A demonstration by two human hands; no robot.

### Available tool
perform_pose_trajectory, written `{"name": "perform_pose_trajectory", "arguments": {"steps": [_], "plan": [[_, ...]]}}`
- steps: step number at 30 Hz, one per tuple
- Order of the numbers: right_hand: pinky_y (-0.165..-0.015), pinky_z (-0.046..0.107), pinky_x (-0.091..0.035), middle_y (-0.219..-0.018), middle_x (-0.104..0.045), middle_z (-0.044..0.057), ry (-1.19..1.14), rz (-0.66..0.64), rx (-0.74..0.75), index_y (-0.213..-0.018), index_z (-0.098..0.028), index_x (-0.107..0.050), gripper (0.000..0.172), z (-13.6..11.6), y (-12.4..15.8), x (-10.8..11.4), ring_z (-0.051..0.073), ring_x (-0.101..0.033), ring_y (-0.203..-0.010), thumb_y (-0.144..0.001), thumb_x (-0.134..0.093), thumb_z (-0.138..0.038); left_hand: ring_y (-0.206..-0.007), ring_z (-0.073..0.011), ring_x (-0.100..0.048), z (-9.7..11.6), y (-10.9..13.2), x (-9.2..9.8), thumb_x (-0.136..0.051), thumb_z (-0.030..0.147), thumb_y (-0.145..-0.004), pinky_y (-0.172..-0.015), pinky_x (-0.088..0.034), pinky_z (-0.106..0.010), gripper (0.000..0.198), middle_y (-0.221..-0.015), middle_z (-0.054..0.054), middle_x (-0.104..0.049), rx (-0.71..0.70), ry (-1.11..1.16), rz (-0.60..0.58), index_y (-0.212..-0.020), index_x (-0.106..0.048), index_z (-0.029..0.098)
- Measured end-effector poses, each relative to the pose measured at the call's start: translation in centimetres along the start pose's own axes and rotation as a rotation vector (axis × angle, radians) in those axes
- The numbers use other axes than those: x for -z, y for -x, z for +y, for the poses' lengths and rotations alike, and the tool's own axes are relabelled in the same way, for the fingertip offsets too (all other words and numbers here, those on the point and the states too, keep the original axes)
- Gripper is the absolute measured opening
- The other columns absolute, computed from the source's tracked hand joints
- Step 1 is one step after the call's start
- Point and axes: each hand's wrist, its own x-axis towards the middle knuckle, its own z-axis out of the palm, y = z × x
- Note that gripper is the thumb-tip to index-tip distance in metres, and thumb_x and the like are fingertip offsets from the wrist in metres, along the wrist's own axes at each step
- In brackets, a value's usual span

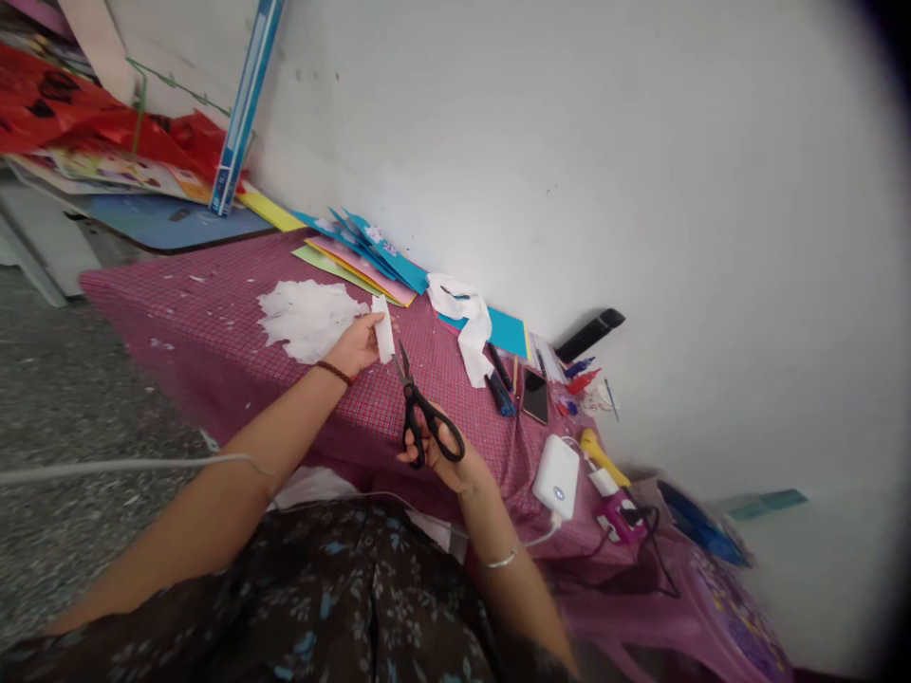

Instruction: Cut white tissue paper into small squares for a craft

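My left hand (362, 343) pinches a small folded strip of white paper (382, 330) above the table. In my right hand (442, 455) is a pair of scissors (409, 387) with black handles, fingers through the loops. Its blades are parted a little, their tips close to the lower end of the strip; whether they touch it I cannot tell. Just left of the strip, a ragged-edged white paper piece (309, 318) lies on the checked tablecloth (220, 294). Small white scraps are scattered on the cloth.
Blue and coloured sheets (370, 249) lie along the wall, beside crumpled white paper (471, 323). To the right are a stapler (500, 395), a phone (535, 396), a white power bank (557, 477) with a cable and a purple extension block (621, 517). A white cable (128, 470) crosses my left arm.
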Motion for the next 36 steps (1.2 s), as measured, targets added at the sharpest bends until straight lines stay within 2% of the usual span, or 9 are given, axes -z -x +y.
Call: {"name": "perform_pose_trajectory", "arguments": {"steps": [4, 11, 16, 19, 21, 25, 29, 32, 36], "plan": [[-0.079, 0.041, -0.061, -0.088, -0.069, 0.002, -0.035, 0.026, 0.002, -0.120, -0.025, -0.055, 0.066, 0.1, -0.3, -0.1, 0.017, -0.067, -0.069, -0.071, -0.079, -0.062, -0.053, -0.0164, -0.064, 0.0, 0.6, -0.2, -0.060, 0.016, -0.086, -0.049, -0.047, -0.025, 0.007, -0.063, -0.006, -0.069, 0.025, -0.064, -0.055, -0.084, -0.066, 0.013], [-0.080, 0.041, -0.061, -0.087, -0.071, 0.002, -0.134, 0.059, 0.031, -0.111, -0.023, -0.058, 0.062, 0.0, -0.4, -0.5, 0.016, -0.066, -0.068, -0.069, -0.081, -0.063, -0.052, -0.0162, -0.062, -0.2, 1.4, -0.6, -0.056, 0.023, -0.091, -0.048, -0.044, -0.026, 0.019, -0.064, -0.007, -0.070, 0.064, -0.222, -0.253, -0.090, -0.070, 0.011], [-0.078, 0.039, -0.062, -0.084, -0.073, 0.002, -0.219, 0.062, 0.013, -0.101, -0.019, -0.062, 0.057, -0.2, -1.2, -0.9, 0.014, -0.065, -0.066, -0.069, -0.082, -0.062, -0.057, -0.0141, -0.064, -0.4, 1.4, -0.4, -0.065, 0.020, -0.084, -0.054, -0.048, -0.023, 0.011, -0.068, -0.006, -0.071, 0.030, -0.296, -0.359, -0.085, -0.070, 0.010], [-0.077, 0.036, -0.061, -0.081, -0.072, 0.002, -0.271, 0.085, 0.014, -0.097, -0.017, -0.064, 0.047, 0.0, -1.5, -1.4, 0.013, -0.064, -0.065, -0.078, -0.076, -0.059, -0.057, -0.0129, -0.064, -0.5, 1.4, -0.3, -0.072, 0.018, -0.077, -0.055, -0.049, -0.023, 0.009, -0.068, -0.004, -0.071, 0.008, -0.310, -0.395, -0.083, -0.069, 0.011], [-0.077, 0.035, -0.060, -0.081, -0.072, 0.002, -0.303, 0.106, 0.029, -0.096, -0.018, -0.064, 0.043, 0.1, -1.5, -1.7, 0.013, -0.063, -0.065, -0.080, -0.075, -0.057, -0.061, -0.0128, -0.065, -0.6, 1.5, -0.3, -0.075, 0.014, -0.070, -0.059, -0.050, -0.023, 0.015, -0.071, -0.003, -0.072, -0.009, -0.310, -0.417, -0.085, -0.070, 0.011], [-0.076, 0.035, -0.060, -0.081, -0.072, 0.002, -0.348, 0.116, 0.051, -0.099, -0.020, -0.065, 0.049, 0.2, -1.2, -2.0, 0.013, -0.062, -0.065, -0.073, -0.080, -0.059, -0.065, -0.0116, -0.064, -0.7, 1.6, -0.4, -0.076, 0.007, -0.061, -0.065, -0.051, -0.023, 0.031, -0.073, 0.000, -0.071, -0.032, -0.307, -0.446, -0.091, -0.072, 0.012], [-0.075, 0.034, -0.059, -0.081, -0.071, 0.000, -0.370, 0.122, 0.056, -0.113, -0.024, -0.060, 0.051, 0.1, -0.8, -2.0, 0.013, -0.060, -0.064, -0.078, -0.076, -0.057, -0.064, -0.0112, -0.061, -0.7, 1.7, -0.5, -0.076, 0.005, -0.058, -0.065, -0.050, -0.024, 0.038, -0.071, 0.001, -0.069, -0.041, -0.321, -0.459, -0.094, -0.072, 0.012], [-0.068, 0.030, -0.057, -0.076, -0.069, -0.001, -0.367, 0.140, 0.059, -0.115, -0.024, -0.057, 0.051, 0.2, -0.7, -2.2, 0.011, -0.057, -0.059, -0.079, -0.076, -0.054, -0.065, -0.0114, -0.061, -0.7, 1.7, -0.4, -0.076, 0.007, -0.057, -0.065, -0.049, -0.024, 0.039, -0.071, 0.001, -0.069, -0.054, -0.347, -0.468, -0.095, -0.071, 0.012], [-0.051, 0.021, -0.048, -0.070, -0.066, -0.004, -0.314, 0.209, 0.094, -0.104, -0.022, -0.057, 0.045, 0.8, -0.7, -2.6, 0.008, -0.049, -0.049, -0.075, -0.082, -0.046, -0.063, -0.0101, -0.060, -0.8, 1.5, -0.3, -0.077, 0.008, -0.058, -0.062, -0.047, -0.022, 0.038, -0.071, 0.002, -0.069, -0.081, -0.371, -0.477, -0.095, -0.070, 0.012]]}}
